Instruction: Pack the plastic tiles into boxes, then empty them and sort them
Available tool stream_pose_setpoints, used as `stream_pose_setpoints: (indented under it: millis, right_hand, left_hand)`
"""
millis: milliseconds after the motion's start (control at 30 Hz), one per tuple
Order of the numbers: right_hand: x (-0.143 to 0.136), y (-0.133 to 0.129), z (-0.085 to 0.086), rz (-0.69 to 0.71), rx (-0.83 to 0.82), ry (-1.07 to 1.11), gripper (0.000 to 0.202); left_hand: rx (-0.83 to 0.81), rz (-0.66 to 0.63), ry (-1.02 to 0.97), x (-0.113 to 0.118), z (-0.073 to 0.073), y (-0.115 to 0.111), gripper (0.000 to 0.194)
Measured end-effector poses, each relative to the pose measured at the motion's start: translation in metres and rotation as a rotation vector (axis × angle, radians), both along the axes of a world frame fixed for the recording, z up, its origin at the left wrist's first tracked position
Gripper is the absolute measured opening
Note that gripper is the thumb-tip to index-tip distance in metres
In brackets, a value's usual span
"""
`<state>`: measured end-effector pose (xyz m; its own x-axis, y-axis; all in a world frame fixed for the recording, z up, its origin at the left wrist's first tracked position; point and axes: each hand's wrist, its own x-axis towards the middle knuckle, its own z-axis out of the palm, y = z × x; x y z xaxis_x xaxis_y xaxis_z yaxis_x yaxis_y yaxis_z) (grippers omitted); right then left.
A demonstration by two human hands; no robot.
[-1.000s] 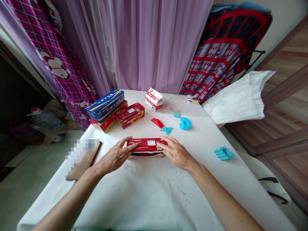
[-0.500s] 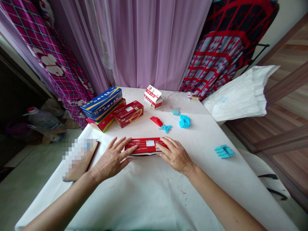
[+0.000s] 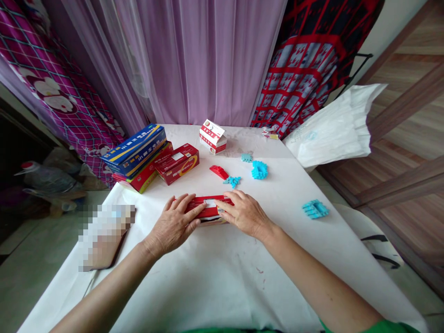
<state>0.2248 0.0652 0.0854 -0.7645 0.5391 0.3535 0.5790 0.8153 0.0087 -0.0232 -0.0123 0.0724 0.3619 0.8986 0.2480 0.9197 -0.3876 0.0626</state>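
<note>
A long red cardboard box (image 3: 204, 213) lies on the white-covered table in front of me, with a dark gap along the front edge of its lid. My left hand (image 3: 175, 225) rests on the box's left part, fingers spread over the lid and thumb at the front edge. Across the right part lies my right hand (image 3: 245, 213), its fingers stretched over the lid. Both hands press on the box without wrapping round it. Just beyond it are a red plastic piece (image 3: 218, 172) and a blue star-like piece (image 3: 232, 181).
A blue box (image 3: 135, 150) tops a red-green box (image 3: 144, 181) at left, beside another red box (image 3: 177, 163). Farther back stands a red-and-white box (image 3: 212, 137). Blue toy pieces (image 3: 259, 169) (image 3: 315, 209) lie rightward. A blurred flat object (image 3: 106, 236) lies left; a white bag (image 3: 333, 127) hangs right.
The view has shifted slightly, so the table things appear farther left. The lid's front gap looks narrower, and both hands have moved inward over the lid.
</note>
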Motion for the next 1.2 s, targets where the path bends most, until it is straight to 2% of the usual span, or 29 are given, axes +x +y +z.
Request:
stream_pose_setpoints:
  millis: [133,300,500,767,867,967,1100,1200]
  right_hand:
    - [-0.001,0.001,0.002,0.005,-0.006,-0.029,0.035]
    - [0.005,0.005,-0.008,0.029,0.009,-0.02,0.039]
    - [0.013,0.007,-0.023,0.108,0.013,-0.008,0.053]
    - [0.013,0.003,-0.025,0.093,0.022,0.031,0.052]
    - [0.018,-0.004,-0.028,0.017,0.038,0.154,0.054]
    - [0.026,-0.009,-0.037,-0.111,0.039,0.318,0.05]
    - [0.037,-0.01,-0.061,-0.26,0.049,0.512,0.044]
    - [0.044,-0.01,-0.08,-0.317,0.051,0.591,0.04]
  left_hand:
    - [-0.023,-0.036,0.022,-0.004,-0.002,0.003,0.058]
    - [0.007,-0.006,0.065,-0.002,-0.003,0.003,0.052]
    - [0.056,-0.01,0.13,0.002,-0.002,0.0,0.047]
    - [0.088,-0.022,0.151,-0.003,-0.005,0.0,0.051]
    - [0.083,-0.07,0.121,-0.015,-0.003,0.002,0.061]
    - [0.045,-0.081,0.095,-0.025,0.001,0.006,0.072]
    - [-0.089,-0.072,0.055,-0.028,0.008,0.016,0.074]
    - [-0.158,-0.058,0.004,-0.028,0.013,0.026,0.07]
